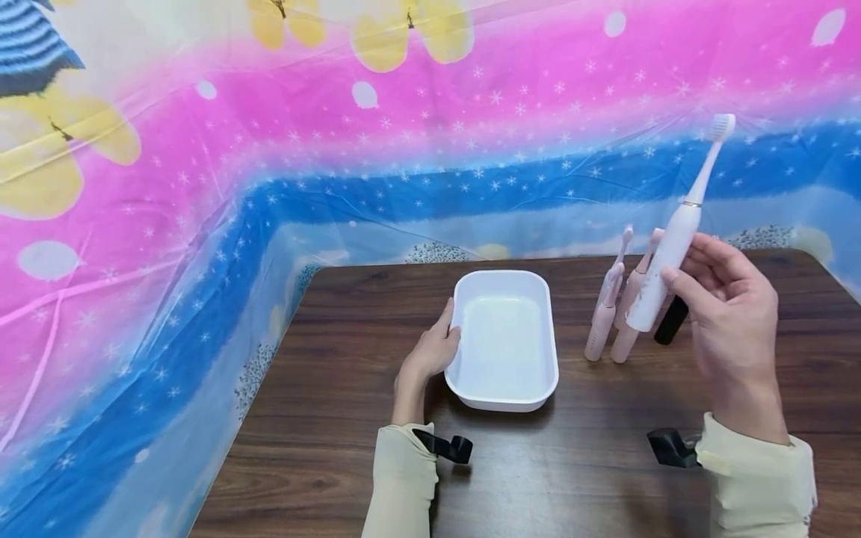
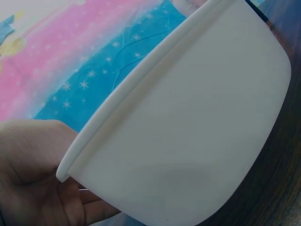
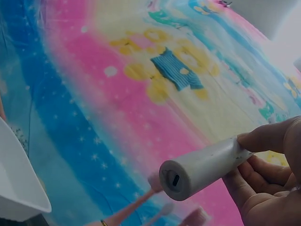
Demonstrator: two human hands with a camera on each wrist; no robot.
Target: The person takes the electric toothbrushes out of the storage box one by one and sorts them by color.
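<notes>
With thumb and fingers, my right hand (image 1: pixel 736 321) holds a white electric toothbrush (image 1: pixel 676 233) by its handle, raised above the table and tilted with the bristles up and to the right. The right wrist view shows the handle's round base (image 3: pixel 175 180) with a small dark slot. My left hand (image 1: pixel 427 353) grips the left side of a white rectangular plastic tray (image 1: pixel 501 347). In the left wrist view the tray's outer wall (image 2: pixel 188 117) fills much of the picture, with fingers partly hidden behind it. Inside, the tray shows only its bare bottom.
Several pink electric toothbrushes (image 1: pixel 599 334) stand right of the tray, partly hidden by the white one. Beside them is a black handle (image 1: pixel 670 323), mostly covered by the right hand. A dark wooden table (image 1: pixel 303 418) lies beneath, with a patterned cloth (image 1: pixel 430 149) behind and left.
</notes>
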